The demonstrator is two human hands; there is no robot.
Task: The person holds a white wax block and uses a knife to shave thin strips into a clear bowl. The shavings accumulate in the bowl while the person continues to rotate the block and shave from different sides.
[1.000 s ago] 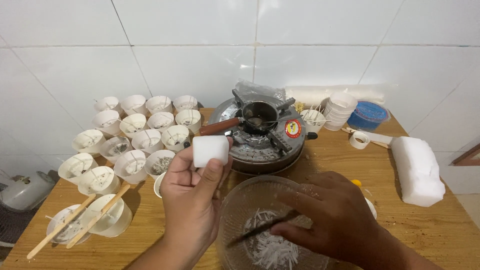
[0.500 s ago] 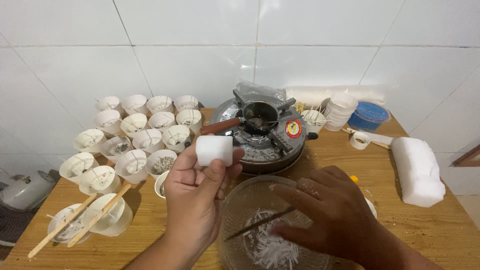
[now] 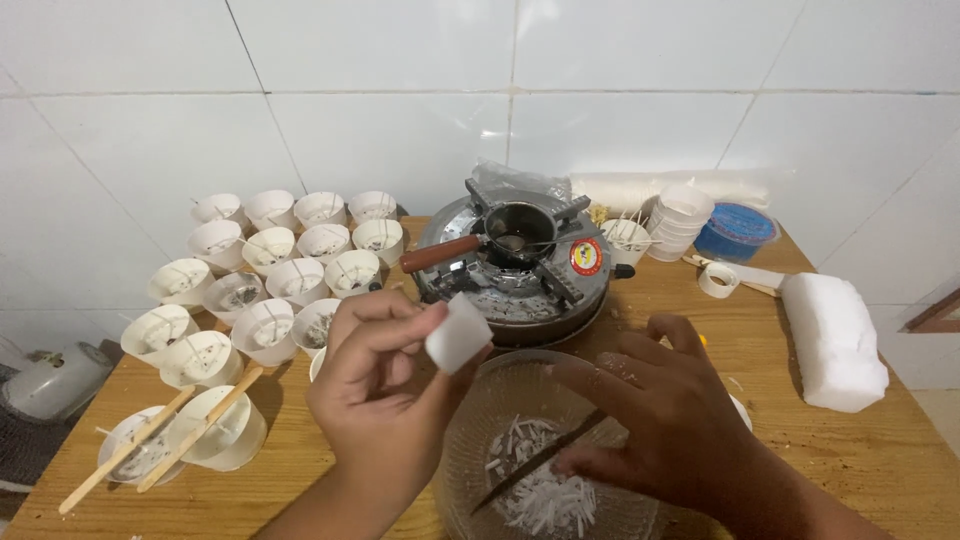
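Wooden table point(image 3: 880, 450) against a white tiled wall point(image 3: 400, 100).
Behind my glass bowl point(image 3: 470, 440) of white shavings stood wick-fitted cups point(image 3: 300, 280); left hand point(image 3: 385, 400) pinched a white block point(image 3: 458, 333), right hand point(image 3: 670, 420) gripped a knife point(image 3: 535, 462).

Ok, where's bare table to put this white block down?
Bare wood lies between the stove and the big white slab, and along the front left edge before the sticks. The left, packed with cups, is crowded, as is the back right corner.

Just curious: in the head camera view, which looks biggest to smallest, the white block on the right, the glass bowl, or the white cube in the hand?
1. Glass bowl, though it is nearest the camera.
2. Long white block.
3. White cube, pinched in the left hand.
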